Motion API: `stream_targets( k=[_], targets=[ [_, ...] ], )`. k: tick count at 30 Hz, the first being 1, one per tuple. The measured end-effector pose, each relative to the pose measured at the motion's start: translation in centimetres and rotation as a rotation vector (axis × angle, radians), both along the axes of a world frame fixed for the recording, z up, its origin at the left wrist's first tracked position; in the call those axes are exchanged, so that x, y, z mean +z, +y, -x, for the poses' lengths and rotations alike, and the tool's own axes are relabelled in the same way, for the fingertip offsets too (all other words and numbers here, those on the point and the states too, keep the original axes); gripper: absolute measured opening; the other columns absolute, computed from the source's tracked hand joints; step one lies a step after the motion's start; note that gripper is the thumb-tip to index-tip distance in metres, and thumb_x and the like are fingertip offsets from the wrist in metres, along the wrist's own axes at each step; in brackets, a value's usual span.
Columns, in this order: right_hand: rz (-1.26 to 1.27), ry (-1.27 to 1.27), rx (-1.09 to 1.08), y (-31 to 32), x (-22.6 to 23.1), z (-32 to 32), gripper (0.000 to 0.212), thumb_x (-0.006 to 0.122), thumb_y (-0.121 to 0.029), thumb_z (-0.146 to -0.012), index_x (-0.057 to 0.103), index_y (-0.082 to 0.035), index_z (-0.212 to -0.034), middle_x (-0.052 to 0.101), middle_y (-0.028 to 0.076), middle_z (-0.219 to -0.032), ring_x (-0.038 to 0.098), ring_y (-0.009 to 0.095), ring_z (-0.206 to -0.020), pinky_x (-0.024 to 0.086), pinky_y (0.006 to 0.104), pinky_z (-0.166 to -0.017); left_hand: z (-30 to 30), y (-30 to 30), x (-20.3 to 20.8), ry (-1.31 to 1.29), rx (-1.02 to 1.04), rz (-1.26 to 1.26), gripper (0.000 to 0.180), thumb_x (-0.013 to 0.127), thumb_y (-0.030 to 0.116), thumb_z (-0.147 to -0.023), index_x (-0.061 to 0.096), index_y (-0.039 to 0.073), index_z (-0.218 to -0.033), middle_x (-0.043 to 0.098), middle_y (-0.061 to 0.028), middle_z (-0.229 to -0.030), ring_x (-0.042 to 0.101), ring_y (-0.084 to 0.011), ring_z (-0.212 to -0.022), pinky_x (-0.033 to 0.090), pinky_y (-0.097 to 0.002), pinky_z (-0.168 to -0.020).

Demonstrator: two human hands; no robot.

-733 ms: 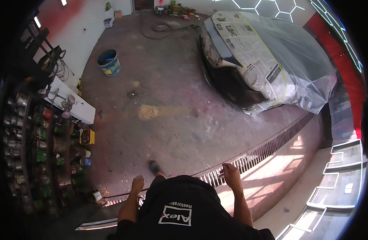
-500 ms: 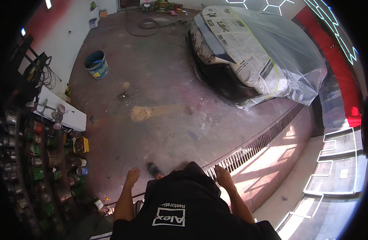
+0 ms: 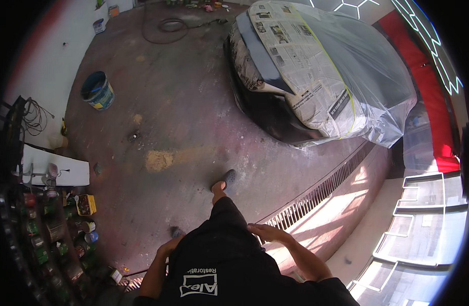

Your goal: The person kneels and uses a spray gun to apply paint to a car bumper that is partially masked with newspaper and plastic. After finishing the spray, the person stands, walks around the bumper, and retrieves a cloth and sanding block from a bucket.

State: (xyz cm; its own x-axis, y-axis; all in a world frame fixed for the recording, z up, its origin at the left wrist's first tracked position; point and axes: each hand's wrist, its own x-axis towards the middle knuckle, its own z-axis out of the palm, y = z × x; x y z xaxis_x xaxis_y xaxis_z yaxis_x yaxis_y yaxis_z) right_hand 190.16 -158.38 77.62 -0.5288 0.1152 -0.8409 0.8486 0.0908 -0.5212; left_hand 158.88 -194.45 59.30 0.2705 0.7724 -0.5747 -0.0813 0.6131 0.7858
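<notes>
My left hand [image 3: 169, 247] hangs low beside my dark clothing; its fingers are partly hidden, and nothing is seen in it. On the other side my right hand [image 3: 266, 233] swings in front of my body, fingers loosely stretched out and without anything in them. The fingertips are close to my dark shorts [image 3: 228, 211]; I cannot tell whether they touch. One foot in a grey clog [image 3: 230, 179] is stepping forward on the stained floor [image 3: 193, 132].
A car under newspaper [image 3: 290, 56] and clear plastic sheeting [image 3: 346, 56] stands ahead right. A floor grate [image 3: 316, 194] runs along the right. To the left are a bucket [image 3: 98, 92], shelves with several cans [image 3: 56, 232] and a yellow container [image 3: 85, 204]. A hose [image 3: 173, 30] lies far back.
I have walked forward, one foot now out in front. My left hand has dropped back, while my right hand has swung inward across my body. The bucket and shelves sit further left in view.
</notes>
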Motion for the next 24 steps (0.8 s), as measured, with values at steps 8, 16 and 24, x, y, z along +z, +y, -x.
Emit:
stream_targets(
  k=[8, 16, 24],
  targets=[
    [-0.451, -0.121, -0.045, 18.5, -3.8, -4.6, 0.080, 0.055, -0.059, -0.108, 0.056, 0.009, -0.149, 0.071, 0.037, -0.125, 0.067, 0.050, -0.126, 0.054, 0.0537, -0.106, 3.6, 37.6, 1.8, 0.886, 0.214, -0.013, 0.080, 0.040, 0.054, -0.113, 0.040, -0.013, -0.157, 0.043, -0.0367, -0.162, 0.040, -0.0516, -0.152, 0.031, -0.0578, -0.126],
    [-0.340, -0.407, -0.396, 26.9, 0.6, -7.4, 0.074, 0.055, -0.057, -0.110, 0.060, 0.005, -0.149, 0.068, 0.036, -0.135, 0.065, 0.046, -0.133, 0.054, 0.0494, -0.108, 4.4, 77.8, 2.5, 1.063, 0.474, -0.428, 0.082, 0.036, 0.056, -0.115, 0.035, -0.011, -0.162, 0.034, -0.0334, -0.169, 0.029, -0.0493, -0.159, 0.022, -0.0621, -0.130],
    [-0.301, -0.616, -0.455, 33.7, 1.1, -7.3, 0.072, 0.054, -0.057, -0.109, 0.062, 0.002, -0.148, 0.069, 0.036, -0.135, 0.065, 0.047, -0.133, 0.053, 0.0488, -0.110, 3.8, 99.8, 0.8, 1.000, 0.736, -0.498, 0.089, 0.035, 0.060, -0.114, 0.027, -0.013, -0.164, 0.023, -0.0364, -0.172, 0.017, -0.0524, -0.163, 0.016, -0.0651, -0.131]
  ],
)
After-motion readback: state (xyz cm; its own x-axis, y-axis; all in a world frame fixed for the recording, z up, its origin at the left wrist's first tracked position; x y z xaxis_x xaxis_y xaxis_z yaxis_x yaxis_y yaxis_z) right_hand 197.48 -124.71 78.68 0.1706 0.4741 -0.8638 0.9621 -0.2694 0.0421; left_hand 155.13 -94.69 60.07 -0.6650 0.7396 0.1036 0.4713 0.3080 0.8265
